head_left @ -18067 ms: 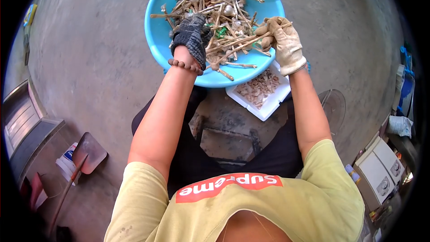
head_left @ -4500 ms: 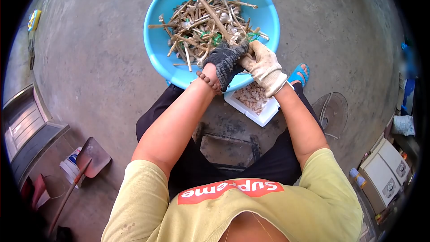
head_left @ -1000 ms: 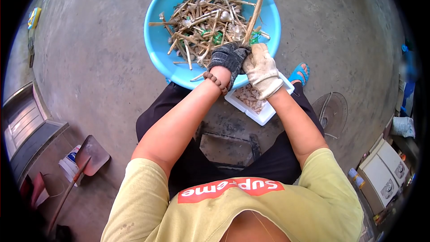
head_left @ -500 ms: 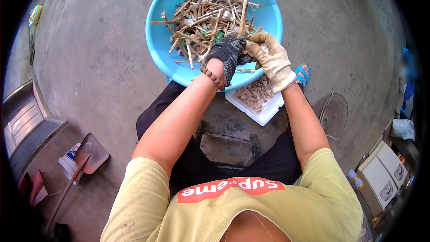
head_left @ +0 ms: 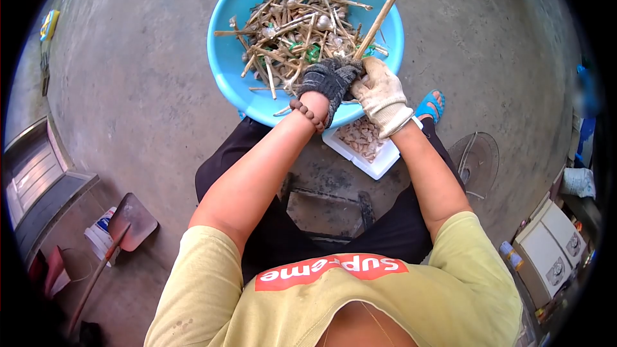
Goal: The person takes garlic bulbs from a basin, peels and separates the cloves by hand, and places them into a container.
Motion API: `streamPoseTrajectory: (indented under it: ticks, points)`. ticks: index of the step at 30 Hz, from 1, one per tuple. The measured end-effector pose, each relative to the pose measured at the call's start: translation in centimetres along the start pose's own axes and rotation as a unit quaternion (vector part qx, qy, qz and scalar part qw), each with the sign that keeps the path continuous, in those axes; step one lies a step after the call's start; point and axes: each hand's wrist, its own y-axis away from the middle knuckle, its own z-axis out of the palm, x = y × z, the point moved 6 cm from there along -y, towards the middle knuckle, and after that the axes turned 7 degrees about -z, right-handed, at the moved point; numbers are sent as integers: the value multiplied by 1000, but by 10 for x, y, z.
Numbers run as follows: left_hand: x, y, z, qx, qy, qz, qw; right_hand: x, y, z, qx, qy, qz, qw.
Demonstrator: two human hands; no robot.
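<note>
My left hand, in a dark grey knit glove with a beaded bracelet at the wrist, is closed round the base of a long dry garlic stalk. Pressed against it, my right hand in a cream work glove is closed at the same spot; the bulb is hidden between the gloves. Both hands are over the near rim of a light blue basin. Dried garlic with cut stalks and a few green scraps fills its middle. Below my right hand, a white foam box holds garlic cloves.
A round fan-like guard lies on the concrete floor at the right. On the left are a shovel, a white bucket and a wooden frame. A cardboard carton stands at the far right. My blue sandal is beside the basin.
The stalk has tilted from nearly upright to leaning right. My right hand has turned and shifted slightly left, covering the pale bulb that showed before.
</note>
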Motion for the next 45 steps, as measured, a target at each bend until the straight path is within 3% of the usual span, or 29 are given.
streamPoseTrajectory:
  ticks: [3,6,8,13,15,18,20,23,25,30,32,33,35,37,38,41,42,45]
  points:
    - [5,2,-4,11,-28,-8,1000,-1,3,1,13,-5,-18,1000]
    - [2,0,-2,-55,19,-56,997,-10,1,1,19,8,-33,999]
    - [0,-1,-5,-41,39,-55,997,-17,2,-2,0,-56,15,998]
    - [0,-1,-7,-29,57,-46,997,-14,4,-1,7,-109,33,994]
    - [1,0,-13,63,64,-28,996,-10,5,0,2,-144,57,988]
    - [1,-4,-13,71,56,-11,996,-9,3,-3,36,-170,14,985]
    - [2,0,-16,77,63,-21,995,-4,4,4,8,-343,99,934]
    - [3,3,-19,106,60,-22,992,-9,6,2,-11,-411,133,902]
    - [5,7,-23,128,50,-14,990,-17,6,-5,-18,-423,141,895]
    - [4,10,-43,154,185,-36,970,-11,5,-3,-24,-487,129,863]
    - [3,9,-42,143,187,-50,970,-7,2,-1,9,-602,113,790]
    - [3,9,-43,125,206,-65,969,-6,0,-1,4,-611,111,783]
    - [0,9,-40,106,224,-80,966,-5,0,-1,12,-601,126,789]
    - [-3,7,-34,109,192,-37,975,-4,0,0,19,-591,142,794]
    - [-3,5,-35,109,192,-37,975,-4,0,1,10,-540,145,829]
    - [2,-3,-23,-14,122,-54,991,-6,0,0,-12,-438,149,886]
    - [1,-2,-21,-14,122,-54,991,-7,0,-2,-22,-387,150,910]
    - [4,0,-26,54,87,-7,995,-9,0,0,-47,-431,161,887]
